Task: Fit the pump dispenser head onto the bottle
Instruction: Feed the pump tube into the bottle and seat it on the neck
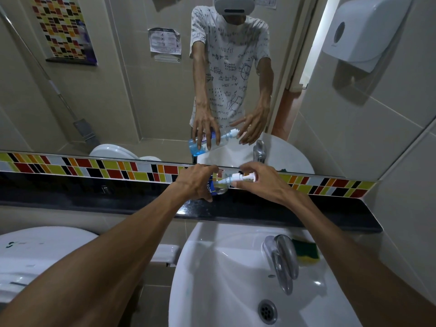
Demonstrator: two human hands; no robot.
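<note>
A clear plastic bottle point(218, 186) with a blue label lies tilted, neck pointing right, above the black ledge point(118, 201). My left hand point(197, 182) wraps around its body. A white pump dispenser head point(240, 178) sits at the bottle's neck, its nozzle pointing right. My right hand point(259, 182) pinches the pump head between thumb and fingers. The mirror point(141, 90) reflects the same bottle with blue liquid in its lower end.
A white sink point(212, 279) with a chrome tap point(283, 260) lies below the ledge. A green and yellow sponge point(306, 252) rests beside the tap. A white toilet cistern point(35, 256) stands at the left. A paper dispenser point(363, 31) hangs on the right wall.
</note>
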